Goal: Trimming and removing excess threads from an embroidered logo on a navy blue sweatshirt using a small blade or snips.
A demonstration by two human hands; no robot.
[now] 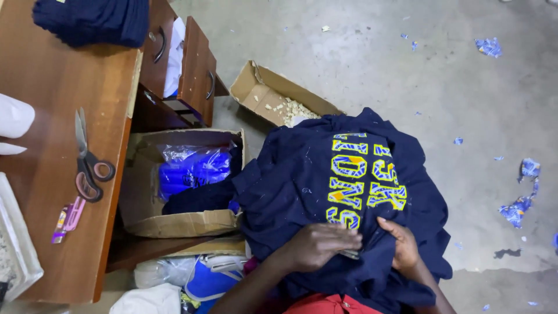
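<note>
A navy blue garment [302,192] with yellow and blue printed lettering lies bunched over my lap. My left hand [319,244] rests on its lower front, fingers pressing the cloth near a small grey object at the fingertips; what that object is I cannot tell. My right hand [401,244] grips a fold of the same garment just below the lettering. Both hands sit close together, almost touching.
A wooden desk [52,174] at left carries scissors [87,166], a pink tool [70,218] and folded navy cloth [93,20]. Beside it are an open drawer [195,64], a cardboard box [145,197] with blue plastic packs, and another box [261,90] with pale scraps. Paper bits litter the concrete floor [465,87].
</note>
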